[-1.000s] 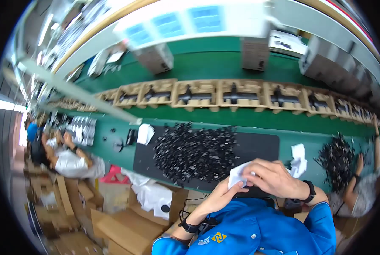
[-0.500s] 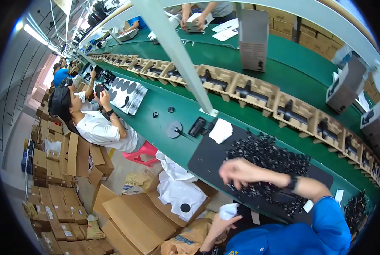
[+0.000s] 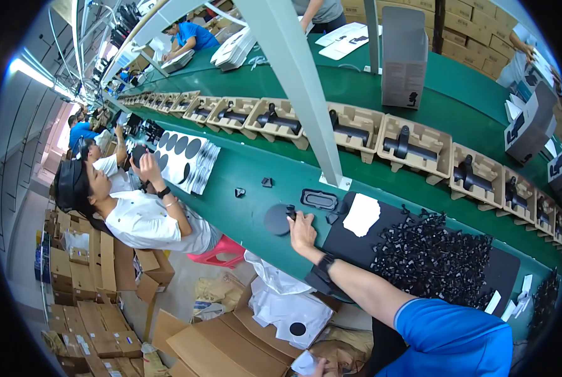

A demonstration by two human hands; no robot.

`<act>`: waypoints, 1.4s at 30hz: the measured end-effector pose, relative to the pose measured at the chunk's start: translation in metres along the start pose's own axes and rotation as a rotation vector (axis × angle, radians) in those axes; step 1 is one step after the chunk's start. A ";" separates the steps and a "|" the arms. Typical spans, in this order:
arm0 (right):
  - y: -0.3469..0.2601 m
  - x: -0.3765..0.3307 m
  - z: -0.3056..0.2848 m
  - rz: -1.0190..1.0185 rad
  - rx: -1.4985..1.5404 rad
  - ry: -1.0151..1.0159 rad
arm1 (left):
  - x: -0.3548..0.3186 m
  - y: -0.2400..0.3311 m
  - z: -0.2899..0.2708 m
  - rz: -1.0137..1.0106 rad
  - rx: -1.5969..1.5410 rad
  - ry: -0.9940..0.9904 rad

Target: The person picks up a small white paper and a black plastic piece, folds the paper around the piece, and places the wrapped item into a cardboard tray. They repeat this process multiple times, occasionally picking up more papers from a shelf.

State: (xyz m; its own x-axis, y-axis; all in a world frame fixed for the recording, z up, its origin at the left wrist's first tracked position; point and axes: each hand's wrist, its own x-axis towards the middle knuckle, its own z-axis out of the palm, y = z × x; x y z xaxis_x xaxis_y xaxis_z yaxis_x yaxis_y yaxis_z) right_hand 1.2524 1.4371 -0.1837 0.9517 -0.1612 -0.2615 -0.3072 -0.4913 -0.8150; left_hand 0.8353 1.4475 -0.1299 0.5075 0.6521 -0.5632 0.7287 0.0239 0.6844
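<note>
My right hand (image 3: 303, 232) reaches left across the green bench, thumb and fingers closed on a small black part (image 3: 291, 212). That part stands at the right edge of a flat dark round disc (image 3: 277, 220); whether it is fixed to the disc I cannot tell. At the lower edge, partly cut off, my left hand (image 3: 320, 368) holds a crumpled white piece (image 3: 305, 362), paper or cloth. Just beyond my right hand lies a black oblong tray-like part (image 3: 319, 199). A heap of small black parts (image 3: 431, 257) covers the dark mat (image 3: 504, 267), beside a white sheet stack (image 3: 361, 215).
A row of brown moulded trays (image 3: 414, 147) with black devices runs along the bench. A slanted metal post (image 3: 296, 81) stands in front. To the left a co-worker (image 3: 142, 213) sits holding a dark disc. Below the bench edge is an open carton (image 3: 230, 345).
My right hand has moved left from over the black heap to the disc and closed on the small black part. My left hand has dropped lower with the white piece. The view has shifted.
</note>
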 end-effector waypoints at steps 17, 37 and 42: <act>0.166 -0.228 -0.474 -0.398 0.542 -0.104 | -0.154 0.192 0.225 0.290 -0.002 -1.138; 0.581 -0.274 -0.934 0.050 -0.389 1.350 | -0.357 0.123 0.382 0.324 0.119 -0.911; 0.628 -0.237 -0.971 0.299 -0.545 1.196 | -0.365 0.128 0.376 0.333 0.173 -0.777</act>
State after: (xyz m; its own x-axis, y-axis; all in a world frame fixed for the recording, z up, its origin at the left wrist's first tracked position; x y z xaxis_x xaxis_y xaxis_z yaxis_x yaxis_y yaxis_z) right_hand 0.8315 0.3351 -0.1317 0.3483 -0.8257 0.4438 -0.7287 -0.5363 -0.4258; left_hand 0.9162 0.9276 -0.0104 0.8317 -0.0997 -0.5462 0.5141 -0.2333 0.8254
